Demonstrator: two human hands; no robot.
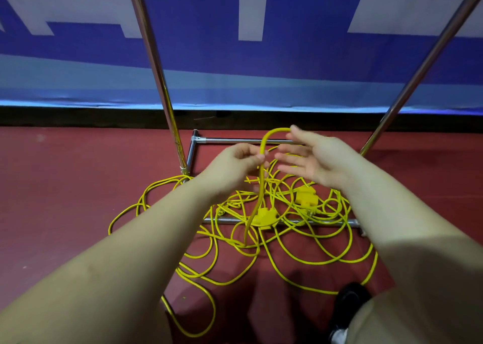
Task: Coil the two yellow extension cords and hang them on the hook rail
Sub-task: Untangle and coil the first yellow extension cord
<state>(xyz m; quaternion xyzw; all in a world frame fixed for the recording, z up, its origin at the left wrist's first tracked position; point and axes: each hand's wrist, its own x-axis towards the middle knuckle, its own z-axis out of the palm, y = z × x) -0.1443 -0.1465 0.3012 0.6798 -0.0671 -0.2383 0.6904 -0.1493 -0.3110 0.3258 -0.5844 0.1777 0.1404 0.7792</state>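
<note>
My left hand [241, 160] pinches a strand of the yellow extension cords [261, 186], fingers and thumb curled round it just below the top of a small loop that arches up and over to the right. My right hand [311, 158] is spread open beside that loop, fingers straight, the upper fingertips about touching the far end of the arch but not gripping it as far as I can tell. From my left hand the strand drops straight down to the tangle on the red floor [65, 186], where both cords lie mixed together around the low bars of the metal rack [248, 141]. Two yellow socket blocks [264, 217] sit in the heap, one near the middle and one a little further right.

I judge this is the very start of the first coil. To do it well I would keep the left hand as the fixed holder and let the right hand slide out along the free strand, bringing back even loops, each laid flat against the last. The strand runs into a knotted pile, so I should draw slowly and shake snags loose instead of pulling them tight.

The blue banner [235, 56] behind carries large pale shapes, cropped; I cannot read them. No brand shows on the cords.
</note>
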